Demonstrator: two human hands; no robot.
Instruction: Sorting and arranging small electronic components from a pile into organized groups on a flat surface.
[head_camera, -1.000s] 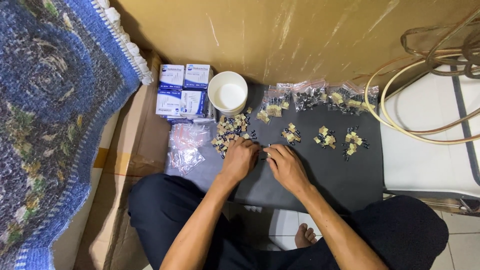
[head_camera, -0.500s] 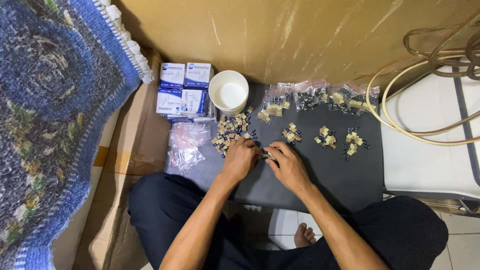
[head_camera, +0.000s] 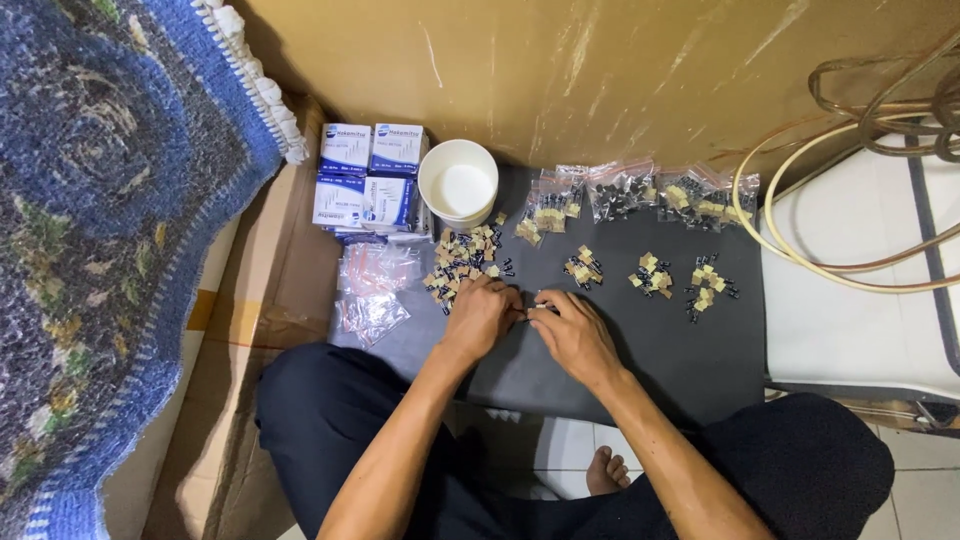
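Sitting cross-legged over a dark mat (head_camera: 640, 350), the person brings the left hand (head_camera: 482, 315) and right hand (head_camera: 573, 332) together, fingertips pinched on a tiny component (head_camera: 530, 311) between them, beside the biggest heap of small parts (head_camera: 462, 262). Small piles (head_camera: 650, 276), filled bags (head_camera: 620, 190), a white cup (head_camera: 458, 184) and blue-white boxes (head_camera: 368, 175) lie beyond.

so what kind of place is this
Probably a home floor used as a makeshift sorting spot, not a workshop: the person sits cross-legged on tile beside a woven blue rug, working on a dark mat laid over flattened cardboard, with small component piles by both hands.
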